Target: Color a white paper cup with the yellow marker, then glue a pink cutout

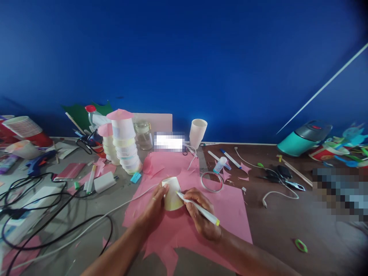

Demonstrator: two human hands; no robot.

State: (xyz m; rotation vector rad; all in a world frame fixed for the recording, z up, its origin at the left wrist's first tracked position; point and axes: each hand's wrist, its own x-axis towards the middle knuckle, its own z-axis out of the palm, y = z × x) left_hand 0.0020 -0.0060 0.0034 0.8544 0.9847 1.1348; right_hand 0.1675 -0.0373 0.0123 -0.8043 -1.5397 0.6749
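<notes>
Nearest us, both forearms reach in over the pink sheet (230, 209) spread on the table (287, 230). Our left hand (156, 209) is curled around the near-left side of a paper cup (171, 194), thumb on its top edge, steadying it. The cup stands upside down on the sheet, pale yellow-white. Our right hand (201, 214) is closed in a writing grip on a white marker (198, 209) with a yellow-green rear cap; the marker tip meets the cup's right side, low down.

Just beyond the right hand lies a tape ring (212, 181) at the sheet's far edge, with a small glue bottle (220, 164) near it and two pens (227, 158) behind. Pink offcuts are scattered about them. To the right, a white cable (278, 193) loops over the brown surface, scissors (283, 178) beside it, and a green ring (301, 245) lies well apart, nearer us.

On the left, black cables (43, 214) tangle across the grey part of the table, near a white charger (104, 182) and a blue glue gun (38, 163).

Farther back stands a leaning stack of cups (126, 147) capped with pink paper, a glass jar (143, 135) just beside it, and a single upright white cup (197, 132) against the wall. At far right a teal flask (304, 138) lies on its side. The blue wall (184, 57) closes the view.
</notes>
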